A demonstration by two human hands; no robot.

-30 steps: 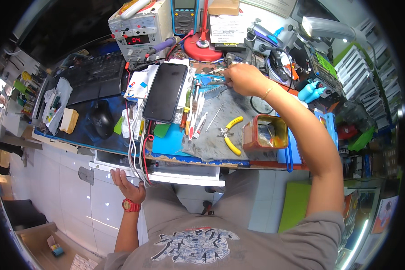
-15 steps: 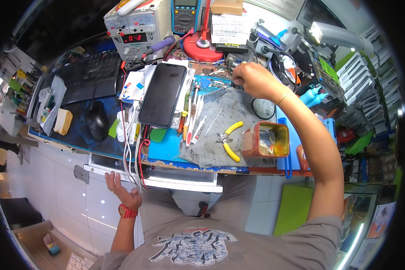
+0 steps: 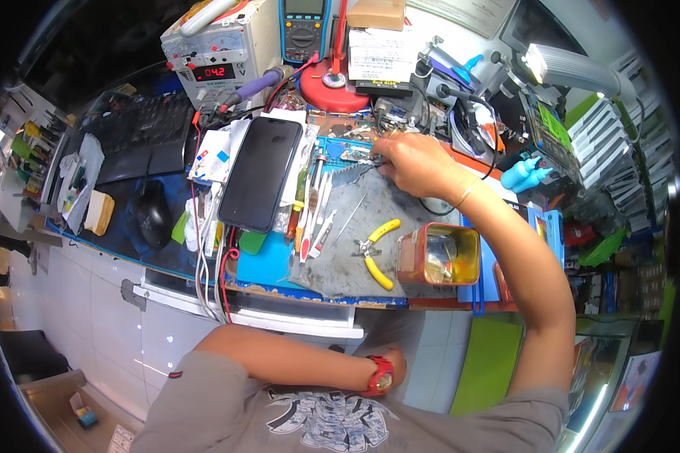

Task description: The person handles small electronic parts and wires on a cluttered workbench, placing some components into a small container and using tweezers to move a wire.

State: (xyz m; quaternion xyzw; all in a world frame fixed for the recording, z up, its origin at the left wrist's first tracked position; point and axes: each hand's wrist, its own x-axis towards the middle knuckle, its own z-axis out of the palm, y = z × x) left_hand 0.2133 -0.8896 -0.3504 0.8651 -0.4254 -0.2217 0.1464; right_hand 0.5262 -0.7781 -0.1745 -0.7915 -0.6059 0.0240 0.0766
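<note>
Head view, right hand (image 3: pixel 409 162) reaching over the grey mat (image 3: pixel 370 226) at the back of the bench, fingertips pinched on a small part too tiny to identify, black phone (image 3: pixel 261 181) lying to its left, yellow-handled pliers (image 3: pixel 375 257) nearer the bench edge, left hand (image 3: pixel 393 368) low by the lap, fingers hidden, cannot tell.

Bright, even light over my workbench; strongest source is desk lamp (image 3: pixel 574 69) at upper right, its head glaring near white. Soft shadow under my right hand (image 3: pixel 408 162) on grey mat (image 3: pixel 355 226). Glossy sheen on black phone (image 3: pixel 261 174) screen. Red digits on power supply (image 3: pixel 219 53) glow clear. Centre sharp; heavy fisheye bend toward rim, bench edge curved, black vignette ringing frame. Lower left floor dimmer. Far-right shelves smeared, overexposed in patches.
</note>
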